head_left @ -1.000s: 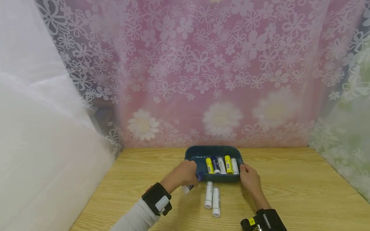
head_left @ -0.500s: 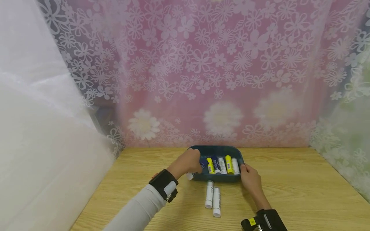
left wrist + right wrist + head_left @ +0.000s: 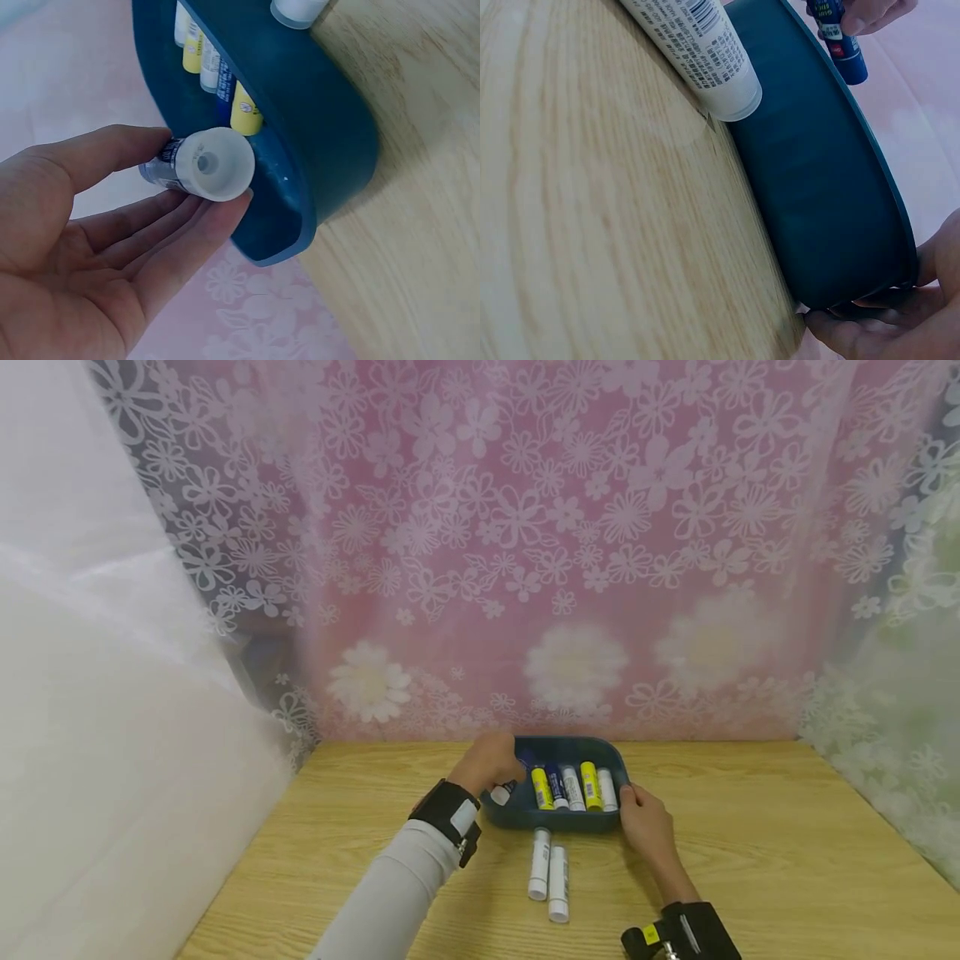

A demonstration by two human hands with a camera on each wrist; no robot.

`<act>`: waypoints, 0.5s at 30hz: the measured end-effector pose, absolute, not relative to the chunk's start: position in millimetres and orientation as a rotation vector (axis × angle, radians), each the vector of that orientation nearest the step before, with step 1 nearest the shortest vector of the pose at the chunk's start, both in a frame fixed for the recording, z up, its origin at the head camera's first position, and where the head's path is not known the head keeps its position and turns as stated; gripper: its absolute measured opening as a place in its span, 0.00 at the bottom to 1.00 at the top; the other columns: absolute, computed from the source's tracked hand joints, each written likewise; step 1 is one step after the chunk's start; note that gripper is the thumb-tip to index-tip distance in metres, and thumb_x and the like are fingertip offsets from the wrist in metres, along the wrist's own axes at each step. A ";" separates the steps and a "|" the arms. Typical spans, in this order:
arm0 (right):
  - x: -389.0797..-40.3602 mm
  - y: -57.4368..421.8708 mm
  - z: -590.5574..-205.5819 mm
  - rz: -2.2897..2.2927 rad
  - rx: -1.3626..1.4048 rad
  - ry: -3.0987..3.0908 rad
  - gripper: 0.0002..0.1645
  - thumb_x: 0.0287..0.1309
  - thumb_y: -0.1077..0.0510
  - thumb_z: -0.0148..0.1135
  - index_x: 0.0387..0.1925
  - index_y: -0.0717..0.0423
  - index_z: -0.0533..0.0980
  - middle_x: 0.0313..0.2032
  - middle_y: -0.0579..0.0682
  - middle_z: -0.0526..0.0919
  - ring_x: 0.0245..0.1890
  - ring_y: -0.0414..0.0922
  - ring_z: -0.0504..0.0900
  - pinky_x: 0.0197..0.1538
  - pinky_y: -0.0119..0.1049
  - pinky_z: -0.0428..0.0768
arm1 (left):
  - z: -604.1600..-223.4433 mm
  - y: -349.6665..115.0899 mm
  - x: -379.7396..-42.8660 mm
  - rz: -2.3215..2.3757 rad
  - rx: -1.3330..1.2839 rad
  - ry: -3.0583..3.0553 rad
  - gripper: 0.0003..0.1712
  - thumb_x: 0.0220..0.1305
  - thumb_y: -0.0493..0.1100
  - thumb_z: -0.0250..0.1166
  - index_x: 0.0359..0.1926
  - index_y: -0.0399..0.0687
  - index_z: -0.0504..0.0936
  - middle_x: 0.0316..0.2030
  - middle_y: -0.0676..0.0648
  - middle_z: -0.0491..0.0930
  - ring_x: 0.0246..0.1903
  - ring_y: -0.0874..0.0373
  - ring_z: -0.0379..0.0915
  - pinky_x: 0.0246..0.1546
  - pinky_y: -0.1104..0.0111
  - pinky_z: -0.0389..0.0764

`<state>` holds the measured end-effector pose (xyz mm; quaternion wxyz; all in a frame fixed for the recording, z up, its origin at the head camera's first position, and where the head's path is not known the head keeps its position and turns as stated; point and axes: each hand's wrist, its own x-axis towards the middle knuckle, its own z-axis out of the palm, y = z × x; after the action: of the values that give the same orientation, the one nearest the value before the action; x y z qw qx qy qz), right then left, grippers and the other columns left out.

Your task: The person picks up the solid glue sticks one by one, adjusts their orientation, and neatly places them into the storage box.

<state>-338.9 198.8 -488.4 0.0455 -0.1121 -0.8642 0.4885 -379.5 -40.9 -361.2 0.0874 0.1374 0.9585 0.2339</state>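
My left hand [image 3: 491, 762] pinches a dark blue glue stick [image 3: 844, 45] between thumb and fingers, over the left part of a dark teal tray [image 3: 555, 821]. The stick's white hollow end [image 3: 219, 165] faces the left wrist camera. My right hand [image 3: 647, 822] holds the tray's right end, its fingers [image 3: 847, 334] around the wall and low edge. Inside the tray a row of glue sticks leans side by side: a yellow stick [image 3: 542, 789], a blue one [image 3: 556, 787], then white, yellow [image 3: 591, 787] and white. The tray's left corner is partly hidden behind my left hand.
Two white glue sticks, the left one [image 3: 539, 864] and the right one [image 3: 558, 885], lie on the wooden table [image 3: 750, 843] just in front of the tray. A pink flowered curtain [image 3: 480, 568] hangs behind the table, with white sheeting [image 3: 135, 735] on the left.
My left hand has moved up and away from me with the blue glue stick, from the tray's front left edge to above its left inside. The right hand stays on the tray.
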 end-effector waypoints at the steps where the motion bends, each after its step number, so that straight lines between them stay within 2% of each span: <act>1: -338.9 198.7 -488.2 1.489 -0.342 -2.639 0.35 0.78 0.46 0.35 0.75 0.64 0.61 0.72 0.69 0.63 0.73 0.68 0.59 0.73 0.64 0.59 | -361.8 -40.7 -380.6 0.710 0.401 2.853 0.10 0.59 0.35 0.72 0.24 0.38 0.81 0.16 0.47 0.75 0.16 0.51 0.77 0.15 0.69 0.75; 10: -338.6 198.4 -486.7 1.469 -0.343 -2.633 0.35 0.79 0.46 0.35 0.74 0.64 0.62 0.71 0.69 0.65 0.72 0.68 0.61 0.72 0.65 0.61 | -368.6 -36.2 -390.8 0.800 0.301 2.896 0.08 0.57 0.37 0.74 0.26 0.36 0.85 0.20 0.41 0.83 0.20 0.44 0.85 0.12 0.69 0.76; 13: -338.8 198.9 -487.2 1.472 -0.344 -2.634 0.34 0.78 0.47 0.36 0.74 0.64 0.62 0.71 0.69 0.65 0.73 0.68 0.61 0.72 0.65 0.61 | -370.4 -33.3 -392.4 0.863 0.250 2.886 0.07 0.56 0.37 0.74 0.27 0.37 0.85 0.20 0.42 0.82 0.22 0.43 0.85 0.12 0.68 0.76; 15: -338.7 198.5 -487.0 1.470 -0.345 -2.637 0.34 0.78 0.47 0.36 0.74 0.63 0.62 0.71 0.69 0.65 0.73 0.68 0.61 0.72 0.65 0.61 | -371.8 -31.2 -393.1 0.882 0.224 2.894 0.07 0.56 0.37 0.73 0.27 0.38 0.85 0.19 0.44 0.80 0.19 0.45 0.82 0.13 0.68 0.75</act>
<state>-338.7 198.5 -487.0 0.0517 -0.1133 -0.8667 0.4830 -393.1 -31.2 -371.8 0.0536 0.0738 0.9525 0.2904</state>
